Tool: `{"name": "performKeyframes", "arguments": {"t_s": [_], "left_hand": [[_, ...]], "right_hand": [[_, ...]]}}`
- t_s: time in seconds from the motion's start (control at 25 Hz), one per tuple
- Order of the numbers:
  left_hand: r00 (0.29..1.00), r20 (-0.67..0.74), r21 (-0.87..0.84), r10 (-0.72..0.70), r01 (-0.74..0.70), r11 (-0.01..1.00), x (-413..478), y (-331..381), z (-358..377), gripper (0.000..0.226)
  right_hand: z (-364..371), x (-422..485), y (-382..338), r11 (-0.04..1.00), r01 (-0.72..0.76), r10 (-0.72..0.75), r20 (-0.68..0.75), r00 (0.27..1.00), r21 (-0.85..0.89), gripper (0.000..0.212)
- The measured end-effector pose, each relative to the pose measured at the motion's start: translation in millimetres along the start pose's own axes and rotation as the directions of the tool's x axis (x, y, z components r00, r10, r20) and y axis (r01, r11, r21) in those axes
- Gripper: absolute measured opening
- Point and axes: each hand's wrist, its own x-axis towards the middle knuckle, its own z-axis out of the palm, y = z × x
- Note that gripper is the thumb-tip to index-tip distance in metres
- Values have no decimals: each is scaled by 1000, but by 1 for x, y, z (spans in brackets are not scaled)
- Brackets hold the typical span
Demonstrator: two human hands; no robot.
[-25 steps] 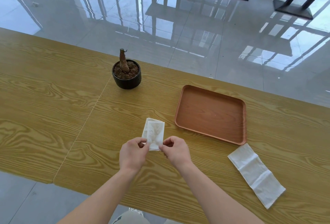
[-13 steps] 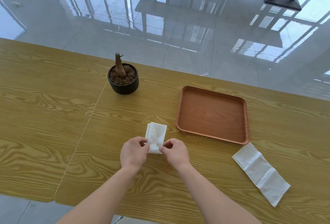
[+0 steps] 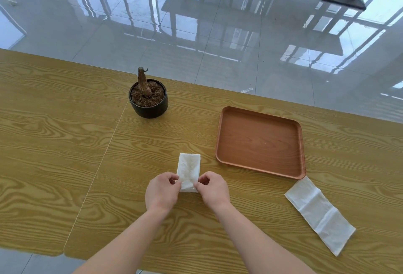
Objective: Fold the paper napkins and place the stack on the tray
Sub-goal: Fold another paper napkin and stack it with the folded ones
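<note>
A small folded white napkin [image 3: 189, 168] lies on the wooden table in front of me. My left hand [image 3: 161, 190] pinches its near left corner and my right hand [image 3: 213, 188] pinches its near right corner. A brown rectangular tray [image 3: 260, 141] with nothing in it sits to the right of the napkin, slightly farther away. A second white napkin [image 3: 319, 213], a long creased strip, lies flat just off the tray's near right corner.
A black pot [image 3: 148, 101] with soil and a bare stump stands at the back left of the napkin. The table's far edge [image 3: 283, 101] runs behind the tray, with glossy tiled floor beyond. A seam [image 3: 102, 160] crosses the table on the left.
Both hands have kept their pinch on the napkin's near end. The napkin lies straighter and flatter on the table than a second ago. The camera view has shifted slightly.
</note>
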Motion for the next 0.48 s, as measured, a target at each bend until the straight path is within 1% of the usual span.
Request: {"name": "performKeyframes", "arguments": {"t_s": [0.48], "left_hand": [[999,-42,-12,18,-19,1000,2,-6,4,17]], "right_hand": [[1,-2,1,1000,7,-7,-14,1000,-25,9]]}}
